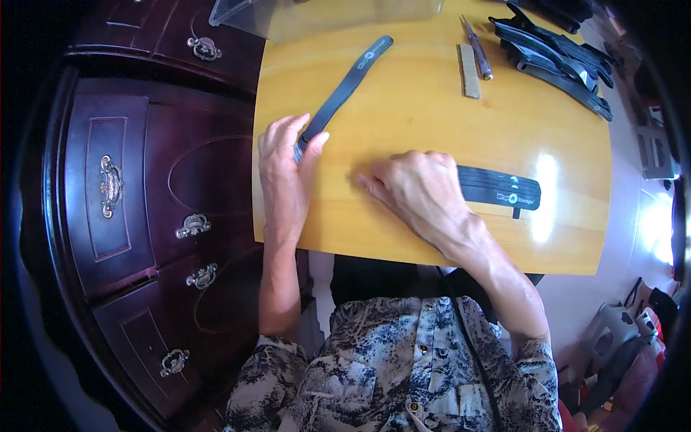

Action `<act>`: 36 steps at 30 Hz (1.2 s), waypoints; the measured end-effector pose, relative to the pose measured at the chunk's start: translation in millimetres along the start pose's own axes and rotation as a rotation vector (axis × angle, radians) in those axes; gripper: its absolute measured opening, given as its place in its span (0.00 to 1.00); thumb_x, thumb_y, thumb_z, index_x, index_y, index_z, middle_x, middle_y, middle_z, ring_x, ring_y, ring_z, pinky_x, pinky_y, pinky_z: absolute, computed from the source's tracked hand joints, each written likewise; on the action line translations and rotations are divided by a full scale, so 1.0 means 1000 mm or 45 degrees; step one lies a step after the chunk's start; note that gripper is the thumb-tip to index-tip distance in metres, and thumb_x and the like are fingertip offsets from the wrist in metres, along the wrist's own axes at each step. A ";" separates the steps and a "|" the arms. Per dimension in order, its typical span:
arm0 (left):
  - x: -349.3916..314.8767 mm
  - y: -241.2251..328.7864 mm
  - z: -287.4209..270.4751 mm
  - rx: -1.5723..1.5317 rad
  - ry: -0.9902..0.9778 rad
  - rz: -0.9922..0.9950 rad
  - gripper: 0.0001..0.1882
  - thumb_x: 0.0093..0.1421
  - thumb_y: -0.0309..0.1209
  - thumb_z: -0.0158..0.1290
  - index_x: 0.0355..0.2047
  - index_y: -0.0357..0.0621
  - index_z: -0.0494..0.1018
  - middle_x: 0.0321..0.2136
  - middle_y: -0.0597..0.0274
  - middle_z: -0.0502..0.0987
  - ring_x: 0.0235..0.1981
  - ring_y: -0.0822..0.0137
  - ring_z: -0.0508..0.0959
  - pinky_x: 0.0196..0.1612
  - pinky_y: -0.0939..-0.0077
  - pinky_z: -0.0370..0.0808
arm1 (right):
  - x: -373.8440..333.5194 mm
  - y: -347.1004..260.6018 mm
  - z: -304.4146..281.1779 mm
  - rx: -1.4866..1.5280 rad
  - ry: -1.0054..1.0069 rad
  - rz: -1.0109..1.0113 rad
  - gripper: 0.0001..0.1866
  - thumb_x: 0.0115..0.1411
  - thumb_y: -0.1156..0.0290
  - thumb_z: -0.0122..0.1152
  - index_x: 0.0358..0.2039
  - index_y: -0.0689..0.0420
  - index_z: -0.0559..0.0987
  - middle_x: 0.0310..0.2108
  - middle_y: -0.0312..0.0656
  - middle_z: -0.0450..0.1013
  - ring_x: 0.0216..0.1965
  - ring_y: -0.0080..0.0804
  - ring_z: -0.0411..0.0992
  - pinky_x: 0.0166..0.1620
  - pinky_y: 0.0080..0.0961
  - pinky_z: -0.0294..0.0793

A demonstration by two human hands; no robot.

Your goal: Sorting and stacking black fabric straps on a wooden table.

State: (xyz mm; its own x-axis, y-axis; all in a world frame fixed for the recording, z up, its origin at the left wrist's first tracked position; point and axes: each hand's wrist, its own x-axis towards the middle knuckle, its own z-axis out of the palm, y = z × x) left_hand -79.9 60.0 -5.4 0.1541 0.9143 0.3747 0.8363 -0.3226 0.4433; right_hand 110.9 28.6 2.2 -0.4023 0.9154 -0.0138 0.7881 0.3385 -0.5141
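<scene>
Pinched between the thumb and fingers of my left hand (pixel 282 176) is the near end of a black storage strap (pixel 345 89). The strap runs away across the table to the upper right, its far end lying on the wood. My right hand (pixel 421 189) is closed, palm down, over the middle of the table; its fingers curl under, so anything in them is hidden. Beside its wrist lies a neat stack of similar black straps (pixel 484 185), whose left end the hand covers. A small dark tab sticks out below the stack.
On the yellow wooden table (pixel 403 119) lie a tan flat strip (pixel 469 72), a screwdriver-like tool (pixel 478 54) and a loose pile of black straps (pixel 554 57) at the far right. A clear plastic bin (pixel 324 20) stands at the back. Dark wooden cabinets (pixel 115 180) border the left.
</scene>
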 end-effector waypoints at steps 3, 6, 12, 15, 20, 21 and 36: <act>-0.002 0.001 0.008 -0.017 -0.063 -0.068 0.18 0.56 0.31 0.57 0.44 0.35 0.72 0.39 0.51 0.73 0.42 0.52 0.72 0.45 0.61 0.70 | 0.006 0.002 0.019 -0.083 0.067 0.085 0.17 0.59 0.56 0.55 0.22 0.55 0.79 0.18 0.45 0.74 0.22 0.44 0.75 0.27 0.38 0.75; -0.005 -0.007 0.010 -0.004 -0.059 -0.109 0.17 0.55 0.30 0.57 0.44 0.35 0.72 0.37 0.50 0.73 0.40 0.51 0.72 0.44 0.60 0.69 | 0.005 0.003 0.029 -0.065 0.217 0.001 0.17 0.60 0.56 0.54 0.23 0.55 0.80 0.17 0.46 0.74 0.21 0.44 0.76 0.27 0.37 0.75; -0.005 0.003 0.003 -0.159 -0.079 -0.195 0.13 0.56 0.25 0.57 0.41 0.34 0.72 0.32 0.56 0.73 0.32 0.62 0.74 0.36 0.70 0.71 | -0.001 -0.003 0.016 -0.085 0.103 -0.004 0.15 0.60 0.60 0.53 0.22 0.54 0.79 0.17 0.44 0.74 0.24 0.42 0.77 0.28 0.36 0.76; -0.008 0.012 -0.002 -0.561 -0.073 -0.496 0.11 0.58 0.24 0.55 0.41 0.34 0.71 0.32 0.61 0.75 0.28 0.73 0.75 0.31 0.78 0.72 | 0.001 -0.002 0.022 -0.090 0.115 0.041 0.18 0.60 0.53 0.54 0.24 0.54 0.80 0.18 0.46 0.74 0.22 0.46 0.75 0.29 0.39 0.75; -0.030 0.017 -0.012 -0.952 0.041 -0.706 0.12 0.58 0.22 0.57 0.43 0.34 0.71 0.32 0.65 0.75 0.30 0.79 0.74 0.34 0.84 0.73 | -0.009 -0.001 0.000 0.199 0.145 0.041 0.16 0.60 0.57 0.56 0.27 0.57 0.78 0.20 0.46 0.74 0.26 0.45 0.76 0.31 0.35 0.75; -0.036 0.018 -0.015 -1.041 0.106 -0.661 0.14 0.57 0.22 0.57 0.44 0.34 0.71 0.32 0.64 0.75 0.32 0.78 0.74 0.36 0.85 0.73 | -0.013 -0.006 -0.004 0.340 0.217 0.059 0.14 0.60 0.59 0.57 0.28 0.58 0.78 0.22 0.46 0.74 0.27 0.44 0.76 0.31 0.33 0.74; -0.073 0.042 -0.029 -1.396 0.045 -0.175 0.28 0.57 0.14 0.53 0.58 0.33 0.62 0.56 0.51 0.65 0.55 0.64 0.70 0.56 0.72 0.71 | -0.029 -0.043 -0.015 0.852 0.465 -0.199 0.07 0.54 0.75 0.63 0.35 0.59 0.79 0.39 0.42 0.75 0.35 0.34 0.75 0.31 0.24 0.78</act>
State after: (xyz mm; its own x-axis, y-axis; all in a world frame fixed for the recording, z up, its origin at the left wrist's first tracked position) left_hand -71.6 -27.4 9.8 0.0657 0.9570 0.2825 -0.0777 -0.2774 0.9576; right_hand 96.0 -9.1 37.6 -0.2152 0.9209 0.3249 0.2390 0.3723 -0.8968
